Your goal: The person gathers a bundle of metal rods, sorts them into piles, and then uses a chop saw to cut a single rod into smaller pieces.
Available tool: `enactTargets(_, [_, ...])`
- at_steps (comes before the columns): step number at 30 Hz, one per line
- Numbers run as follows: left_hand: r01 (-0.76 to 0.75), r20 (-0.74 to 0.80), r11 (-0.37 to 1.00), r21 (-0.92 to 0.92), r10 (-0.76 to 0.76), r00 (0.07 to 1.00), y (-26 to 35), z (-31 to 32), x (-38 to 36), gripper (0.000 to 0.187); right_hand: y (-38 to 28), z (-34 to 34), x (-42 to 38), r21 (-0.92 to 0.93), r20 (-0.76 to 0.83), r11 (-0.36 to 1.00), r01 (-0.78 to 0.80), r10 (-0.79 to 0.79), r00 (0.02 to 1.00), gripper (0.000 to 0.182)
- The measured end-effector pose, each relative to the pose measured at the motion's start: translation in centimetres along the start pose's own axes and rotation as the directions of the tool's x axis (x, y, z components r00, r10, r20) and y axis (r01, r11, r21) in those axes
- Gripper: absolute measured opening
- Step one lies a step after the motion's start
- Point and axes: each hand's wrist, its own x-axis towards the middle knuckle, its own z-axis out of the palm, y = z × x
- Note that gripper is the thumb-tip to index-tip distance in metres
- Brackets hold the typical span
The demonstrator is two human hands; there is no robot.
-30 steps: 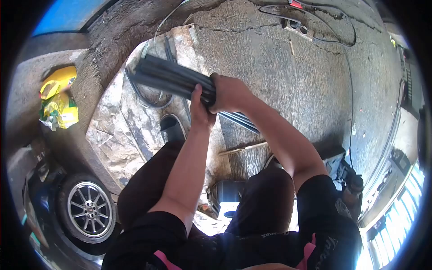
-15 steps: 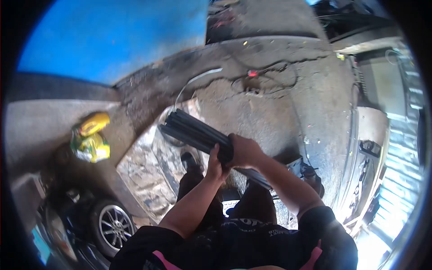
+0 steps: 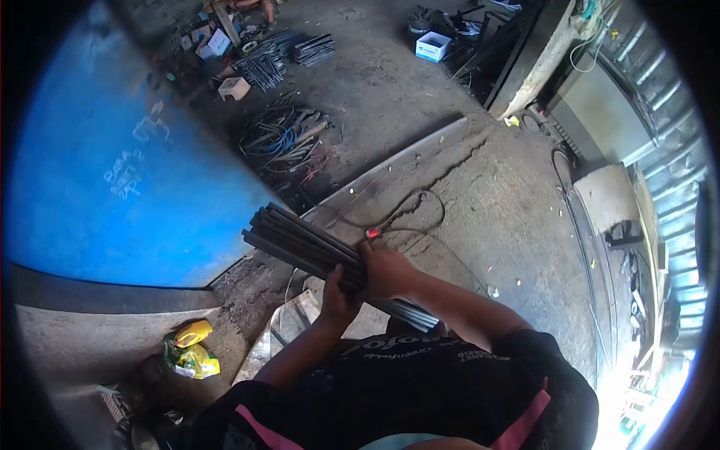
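Note:
A thick bundle of dark metal rods (image 3: 304,244) lies across both hands in front of my body, its far ends up and to the left. My left hand (image 3: 341,296) is closed round the bundle from below, the thumb on the near side. Against it, my right hand (image 3: 386,271) wraps over the top of the same bundle. The shiny near ends of the rods stick out past my right wrist, above the dark shirt (image 3: 412,382). Most of the fingers are hidden behind the rods.
A blue panel (image 3: 127,165) stands at the left. Black cable (image 3: 431,199) with a red piece crosses the cracked floor. Further off lie tangled strips (image 3: 281,142), stacks of rods (image 3: 262,66) and a white-blue box (image 3: 433,46). Yellow bags (image 3: 196,352) lie lower left.
My view has lifted and turned toward the doorway, showing the floor beyond. Both hands still hold the bundle, now slightly further left and lower in view. The wheel has left the view.

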Motion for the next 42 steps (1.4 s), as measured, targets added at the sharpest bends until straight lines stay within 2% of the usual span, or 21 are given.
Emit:
enactTargets(3, [-0.012, -0.040, 1.000, 0.024, 0.013, 0.999, -2.3, 4.9, 7.1, 0.047, 5.8, -6.8, 2.0, -0.007, -0.003, 0.999, 0.045, -0.045, 0.999, 0.075])
enactTargets(5, [-0.039, -0.077, 0.999, 0.011, 0.040, 0.996, -3.0, 7.3, 11.5, 0.046, 8.4, -11.5, 4.1, 0.009, 0.063, 1.000, 0.030, -0.030, 0.998, 0.080])
enactTargets(7, [-0.052, -0.039, 0.999, 0.010, 0.052, 0.998, -2.9, 10.0, 16.0, 0.044, 10.6, -15.2, 6.2, 0.013, 0.136, 1.000, 0.013, -0.015, 0.991, 0.084])
enactTargets(9, [-0.086, -0.021, 0.996, -0.010, 0.086, 0.996, -2.3, 13.0, 20.7, 0.042, 12.8, -18.9, 9.0, -0.003, 0.060, 1.000, -0.021, 0.021, 0.998, 0.084])
enactTargets(10, [-0.049, -0.014, 0.999, -0.020, 0.049, 0.999, -1.9, 13.7, 23.2, 0.041, 13.4, -20.8, 10.5, -0.012, 0.045, 0.999, -0.046, 0.046, 0.998, 0.083])
enactTargets(13, [0.004, 0.031, 0.998, -0.063, -0.002, 1.000, -0.8, 15.9, 31.6, 0.039, 16.6, -26.3, 16.2, -0.026, 0.079, 0.997, -0.074, 0.076, 0.994, 0.083])
enactTargets(15, [0.000, 0.089, 0.996, -0.087, 0.008, 0.996, 0.7, 17.8, 38.1, 0.038, 19.2, -29.9, 20.9, -0.053, 0.079, 0.997, -0.063, 0.067, 0.995, 0.087])
enactTargets(18, [0.036, 0.086, 0.992, -0.121, -0.026, 0.996, 4.7, 21.5, 48.1, 0.039, 22.0, -36.1, 29.1, -0.084, 0.025, 0.993, -0.084, 0.086, 0.996, 0.075])
enactTargets(20, [0.148, 0.098, 0.985, -0.094, -0.139, 0.985, 8.6, 24.9, 54.4, 0.039, 23.3, -40.9, 34.9, -0.094, 0.008, 0.983, -0.155, 0.157, 0.988, 0.080])
enactTargets(21, [0.126, 0.079, 0.985, -0.119, -0.117, 0.990, 10.2, 25.8, 57.5, 0.039, 24.3, -42.8, 37.9, -0.106, 0.039, 0.985, -0.136, 0.141, 0.989, 0.080])
enactTargets(23, [0.195, 0.093, 0.973, -0.127, -0.185, 0.978, 13.2, 28.0, 63.0, 0.040, 26.2, -46.4, 43.4, -0.079, 0.058, 0.972, -0.222, 0.227, 0.972, 0.102])
enactTargets(25, [0.186, 0.016, 0.973, -0.136, -0.185, 0.983, 16.0, 30.0, 67.2, 0.040, 26.9, -49.9, 48.0, -0.055, 0.145, 0.968, -0.243, 0.249, 0.958, 0.103])
enactTargets(27, [0.176, 0.003, 0.977, -0.118, -0.177, 0.984, 19.2, 32.4, 70.7, 0.038, 27.1, -53.4, 52.4, -0.009, 0.145, 0.972, -0.235, 0.233, 0.961, 0.101])
enactTargets(31, [0.022, -0.017, 0.987, -0.157, -0.025, 1.000, 23.6, 33.7, 79.0, 0.041, 28.9, -58.2, 61.9, -0.098, 0.104, 0.995, -0.027, 0.037, 0.994, 0.087])
enactTargets(35, [-0.127, -0.068, 0.978, -0.168, 0.117, 0.991, 29.4, 34.7, 87.3, 0.045, 28.1, -64.0, 72.9, -0.117, 0.290, 0.993, 0.023, 0.012, 0.957, 0.082])
enactTargets(36, [-0.156, -0.036, 0.973, -0.173, 0.152, 0.988, 30.7, 34.3, 89.5, 0.047, 28.8, -64.6, 75.3, -0.120, 0.313, 0.991, 0.058, -0.018, 0.950, 0.082])
enactTargets(37, [-0.190, -0.007, 0.963, -0.193, 0.193, 0.981, 31.7, 34.7, 91.6, 0.049, 29.7, -65.3, 77.5, -0.096, 0.298, 0.986, 0.136, -0.102, 0.949, 0.080])
enactTargets(38, [-0.313, -0.032, 0.937, -0.157, 0.312, 0.949, 33.2, 35.3, 93.5, 0.051, 29.5, -66.5, 81.6, -0.064, 0.255, 0.968, 0.242, -0.218, 0.942, 0.078])
enactTargets(39, [-0.371, -0.092, 0.903, -0.215, 0.359, 0.929, 34.8, 35.9, 95.6, 0.050, 28.9, -67.5, 85.4, -0.050, 0.256, 0.958, 0.283, -0.261, 0.931, 0.078])
enactTargets(41, [-0.403, -0.194, 0.889, -0.220, 0.365, 0.911, 37.4, 36.0, 98.7, 0.051, 28.8, -69.3, 90.6, -0.090, 0.453, 0.948, 0.307, -0.235, 0.860, 0.091])
enactTargets(42, [-0.424, -0.208, 0.874, -0.236, 0.381, 0.901, 38.7, 36.1, 100.2, 0.051, 28.8, -69.6, 93.1, -0.162, 0.411, 0.898, 0.410, -0.317, 0.855, 0.092])
